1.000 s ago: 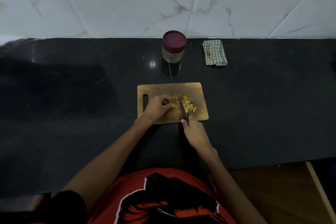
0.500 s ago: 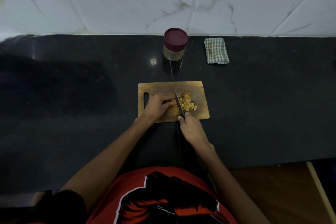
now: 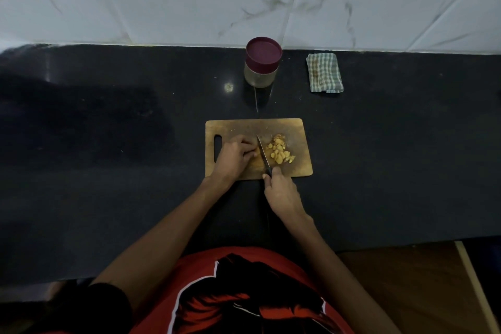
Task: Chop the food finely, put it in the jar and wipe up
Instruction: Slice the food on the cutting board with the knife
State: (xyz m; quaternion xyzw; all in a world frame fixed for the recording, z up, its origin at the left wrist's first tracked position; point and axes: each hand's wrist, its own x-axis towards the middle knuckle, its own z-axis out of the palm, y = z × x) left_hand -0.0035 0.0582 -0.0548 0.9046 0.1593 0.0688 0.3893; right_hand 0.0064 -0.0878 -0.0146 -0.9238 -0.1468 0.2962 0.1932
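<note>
A: Board [image 3: 298, 165], counter [image 3: 108, 171]: contents?
B: Chopped food [image 3: 279, 150], right of knife [image 3: 262, 150]. Right hand [image 3: 282, 192] curled round the handle; left hand [image 3: 234, 156] curled, pinning an uncut piece.
A: Jar [image 3: 261, 62]?
B: Behind board, lidded. Cloth [image 3: 324, 72] beside it.

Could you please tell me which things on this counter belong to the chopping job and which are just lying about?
In use: cutting board, knife, chopped food, jar, checked cloth, left hand, right hand.

Lying about: small pale speck on the counter.
</note>
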